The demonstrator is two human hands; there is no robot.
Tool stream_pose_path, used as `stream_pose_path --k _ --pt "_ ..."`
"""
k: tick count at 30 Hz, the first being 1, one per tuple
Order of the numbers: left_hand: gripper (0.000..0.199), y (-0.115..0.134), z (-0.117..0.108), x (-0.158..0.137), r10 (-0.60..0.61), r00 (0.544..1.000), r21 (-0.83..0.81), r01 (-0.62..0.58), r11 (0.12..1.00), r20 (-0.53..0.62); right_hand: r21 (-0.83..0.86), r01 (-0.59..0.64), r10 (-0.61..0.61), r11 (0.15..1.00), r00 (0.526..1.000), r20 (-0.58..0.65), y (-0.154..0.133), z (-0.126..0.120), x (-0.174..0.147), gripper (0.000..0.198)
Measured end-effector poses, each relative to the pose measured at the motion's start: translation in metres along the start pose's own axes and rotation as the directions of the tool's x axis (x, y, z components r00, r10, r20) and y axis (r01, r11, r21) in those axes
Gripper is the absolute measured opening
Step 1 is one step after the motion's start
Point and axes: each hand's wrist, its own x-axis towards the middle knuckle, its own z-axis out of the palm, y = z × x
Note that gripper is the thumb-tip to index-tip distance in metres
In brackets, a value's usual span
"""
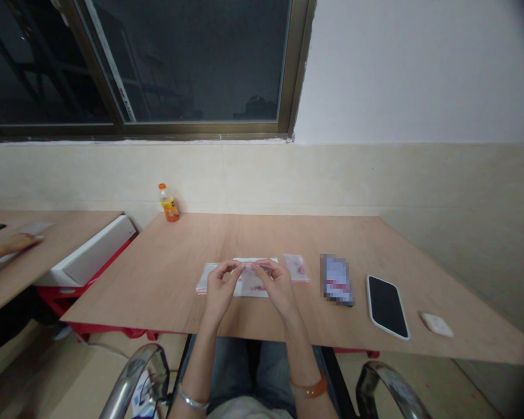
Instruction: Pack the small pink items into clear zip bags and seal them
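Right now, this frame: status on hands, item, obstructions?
Left hand and right hand pinching clear plastic bag. Bag over white sheet. Clear packet beyond right hand, off to its side; no obstruction seen.

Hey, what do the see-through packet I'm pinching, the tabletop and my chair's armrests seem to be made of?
Packet: probably thin, smooth plastic film, since it looks see-through.
Tabletop: wood or wood-look laminate with a low sheen; faint brown grain shows, but I can't tell which.
Armrests: most likely polished metal, perhaps chromed, given their mirror-like highlights.
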Motion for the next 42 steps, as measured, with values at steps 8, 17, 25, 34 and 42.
stream_pose_path --k 8,17,25,34,42 --pt "0.019 0.004 0.0 0.0 0.019 1.0 0.06 -0.02 0.998 0.015 0.135 -0.135 0.132 0.982 0.991 0.036 -0.006 0.002 -0.004 0.027" --pt "0.017 0.007 0.012 -0.006 0.083 0.993 0.164 -0.067 0.984 -0.089 0.148 -0.094 0.097 0.985 0.995 -0.013 -0.001 0.002 -0.002 0.027" --pt "0.018 -0.006 0.015 -0.003 0.091 0.988 0.211 -0.063 0.976 -0.128 0.136 -0.01 0.017 0.991 0.999 -0.051 0.008 -0.014 0.007 0.021" --pt "0.021 -0.007 0.021 0.0 0.048 0.999 0.113 -0.045 0.993 -0.02 0.011 -0.019 0.018 1.0 0.997 0.078 0.005 -0.039 0.007 0.031" --pt "0.02 -0.012 0.038 -0.008 -0.078 0.961 0.099 0.054 0.994 0.265 -0.236 -0.046 0.083 0.971 0.985 0.15 0.005 -0.093 0.0 0.026"
